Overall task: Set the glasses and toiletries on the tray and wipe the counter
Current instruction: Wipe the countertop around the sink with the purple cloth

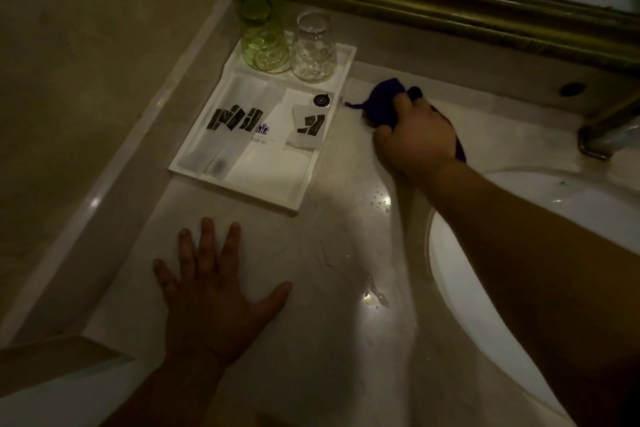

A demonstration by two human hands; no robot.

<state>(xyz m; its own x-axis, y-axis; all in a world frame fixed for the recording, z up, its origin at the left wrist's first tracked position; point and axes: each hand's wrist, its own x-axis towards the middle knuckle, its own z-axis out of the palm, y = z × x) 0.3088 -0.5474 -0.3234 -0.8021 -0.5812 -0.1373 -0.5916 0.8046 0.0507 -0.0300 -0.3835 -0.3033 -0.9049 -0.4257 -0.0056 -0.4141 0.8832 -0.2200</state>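
Observation:
A white tray (304,191) sits at the back left of the pale counter (311,288). At its far end a green glass (265,36) and a clear glass (313,48) stand upside down, side by side. Sealed toiletry packets (235,121) with dark labels lie on the tray, along with a smaller packet (308,126) and a small round black item (321,100). My right hand (415,139) is closed on a purple cloth (382,100), pressed on the counter just right of the tray. Palm down, my left hand (214,288) rests flat on the counter in front of the tray, fingers spread.
A white sink basin (460,288) lies at the right under my right forearm. A brass tap (602,135) stands at the far right. A gold-framed mirror (415,0) runs along the back. A wall (86,80) bounds the left. Water drops (375,298) glisten on the counter.

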